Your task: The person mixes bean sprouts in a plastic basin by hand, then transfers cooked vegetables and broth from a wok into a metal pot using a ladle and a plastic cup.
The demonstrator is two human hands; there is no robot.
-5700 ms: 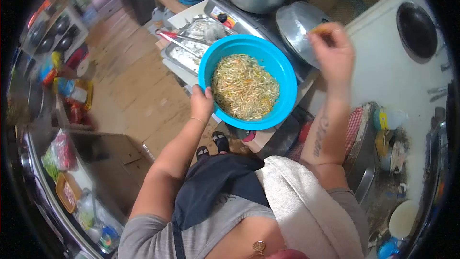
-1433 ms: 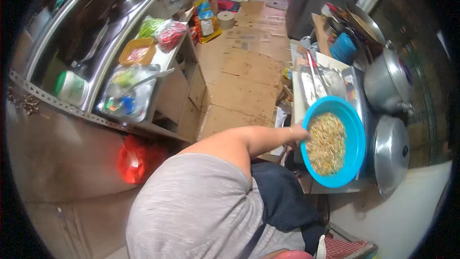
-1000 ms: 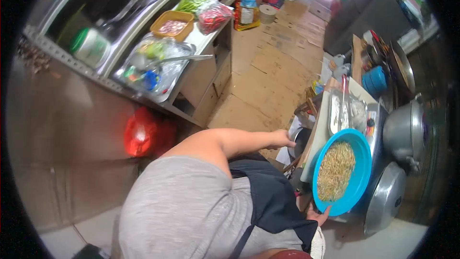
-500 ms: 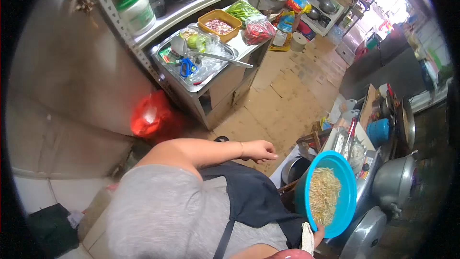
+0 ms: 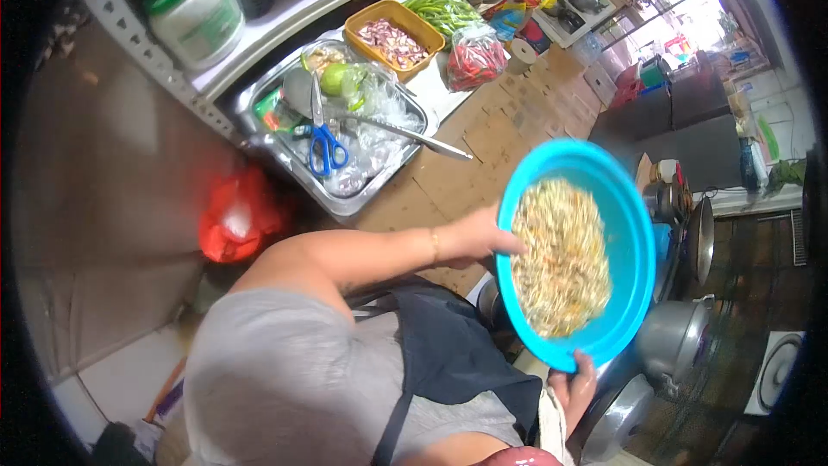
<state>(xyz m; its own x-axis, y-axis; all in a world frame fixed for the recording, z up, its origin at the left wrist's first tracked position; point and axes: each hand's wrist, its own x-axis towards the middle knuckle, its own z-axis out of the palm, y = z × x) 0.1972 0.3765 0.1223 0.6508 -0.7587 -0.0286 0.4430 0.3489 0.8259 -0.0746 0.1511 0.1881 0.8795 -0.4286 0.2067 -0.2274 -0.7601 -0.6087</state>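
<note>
Between my two hands is a turquoise plastic basin (image 5: 634,233), tilted so its inside faces me. A heap of thin, pale yellowish strands that look like bean sprouts (image 5: 565,259) lies in it. My left hand (image 5: 483,237), with a thin bracelet at the wrist, grips the rim on the side toward the counter; its thumb is over the edge and the other fingers are partly hidden behind the basin. At the lower rim, my right hand (image 5: 576,388) is closed on the edge, with its fingers showing over it. A whitish cloth (image 5: 552,427) hangs beside my right wrist.
On the counter, a metal tray (image 5: 332,203) holds blue-handled scissors (image 5: 328,154), a long knife-like blade (image 5: 423,136) and plastic bags. Behind are a yellow container (image 5: 354,30), green vegetables (image 5: 442,10) and bagged red peppers (image 5: 476,59). Metal pots (image 5: 668,336) stand right.
My left hand has moved right and taken hold of the basin's rim. The basin has risen closer to me and up in view, with my right hand still on it.
</note>
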